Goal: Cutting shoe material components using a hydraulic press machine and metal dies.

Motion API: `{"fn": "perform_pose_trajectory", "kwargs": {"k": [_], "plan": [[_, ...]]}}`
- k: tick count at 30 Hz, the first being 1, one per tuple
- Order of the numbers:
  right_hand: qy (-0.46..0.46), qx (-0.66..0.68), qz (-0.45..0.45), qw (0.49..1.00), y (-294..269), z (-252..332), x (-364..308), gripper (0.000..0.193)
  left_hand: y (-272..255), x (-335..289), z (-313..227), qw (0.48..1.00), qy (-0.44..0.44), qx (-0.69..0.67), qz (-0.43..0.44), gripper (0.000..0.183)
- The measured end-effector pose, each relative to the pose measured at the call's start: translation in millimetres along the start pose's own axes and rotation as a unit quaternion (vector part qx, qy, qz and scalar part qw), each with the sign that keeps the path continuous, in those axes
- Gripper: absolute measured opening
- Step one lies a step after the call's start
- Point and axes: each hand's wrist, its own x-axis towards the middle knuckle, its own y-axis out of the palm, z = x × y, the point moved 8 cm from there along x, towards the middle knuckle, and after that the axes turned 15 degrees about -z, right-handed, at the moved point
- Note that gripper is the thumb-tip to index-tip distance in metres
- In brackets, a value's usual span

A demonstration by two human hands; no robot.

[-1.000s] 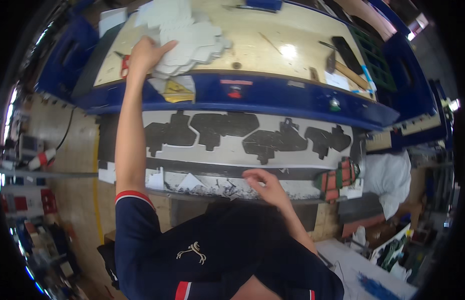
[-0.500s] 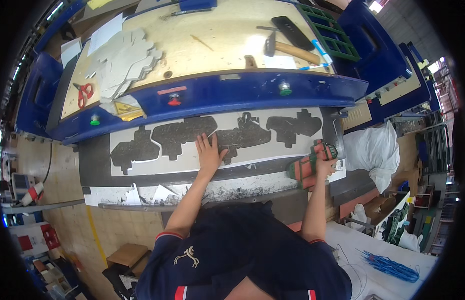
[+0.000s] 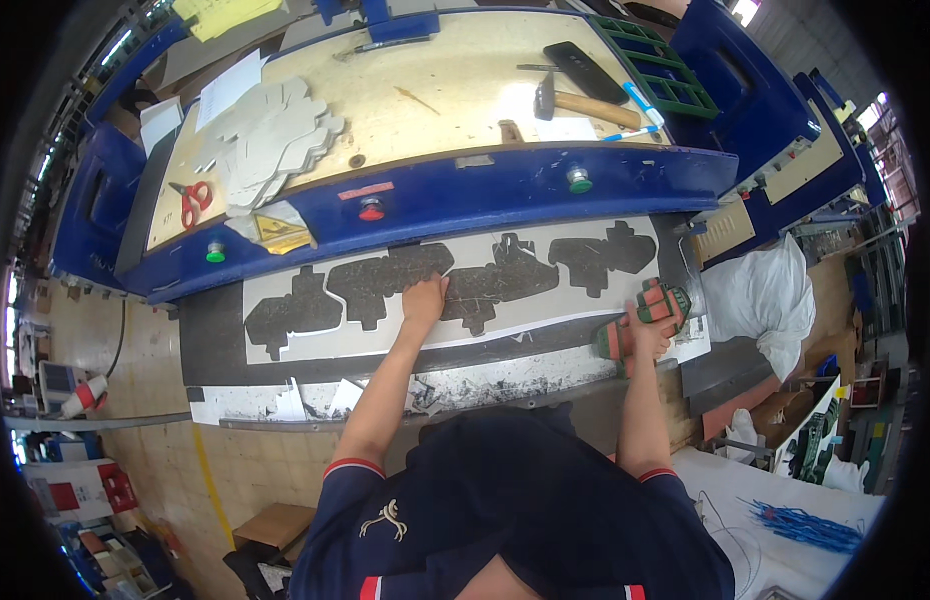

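Observation:
My left hand [image 3: 425, 298] lies palm down on a long grey sheet [image 3: 285, 350] with several dark cut-out shapes [image 3: 385, 282], pressing near the middle cut-out. My right hand [image 3: 647, 336] reaches to the right end of the sheet and grips a bundle of red and green striped work gloves [image 3: 645, 312] lying there. The sheet rests on a dark bed in front of a blue machine [image 3: 465, 190].
On the wooden worktop [image 3: 435, 110] above lie a stack of grey cut pieces [image 3: 270, 140], red scissors [image 3: 190, 200], a hammer [image 3: 575, 102], a pen and a black device. A white bag [image 3: 760, 300] sits at the right. Scraps [image 3: 315, 398] lie along the near edge.
My left hand came down from the stack of cut pieces on the worktop to the grey sheet. My right hand moved right to the gloves. The view shifted left.

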Motion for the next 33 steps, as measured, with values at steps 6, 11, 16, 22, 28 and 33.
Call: {"fn": "perform_pose_trajectory", "kwargs": {"k": [6, 11, 16, 22, 28, 33], "plan": [[-0.048, 0.010, -0.002, 0.999, -11.8, 0.0, 24.8, 0.128, -12.7, -2.0, -7.3, 0.998, 0.042, -0.048, 0.008, 0.041], [0.028, 0.432, 0.258, 0.864, -26.5, -42.9, 39.0, 0.065, -31.9, -33.0, -8.2, 0.996, 0.045, -0.063, 0.033, 0.042], [0.080, 0.646, 0.374, 0.661, -134.8, -66.8, -8.2, 0.053, -33.5, -108.9, -17.4, 0.992, 0.028, -0.063, 0.104, 0.041], [0.087, 0.584, 0.496, 0.637, -160.0, -86.3, -140.1, 0.056, -32.6, -149.7, -26.6, 0.982, -0.063, -0.111, 0.141, 0.043], [0.080, 0.494, 0.629, 0.595, -83.5, 93.8, -181.9, 0.056, -29.3, -151.6, -21.6, 0.989, -0.059, -0.111, 0.084, 0.035], [-0.053, 0.358, 0.700, 0.615, -94.8, 61.4, -239.2, 0.064, -114.2, -142.3, 79.7, 0.948, -0.155, -0.201, -0.189, 0.021]]}}
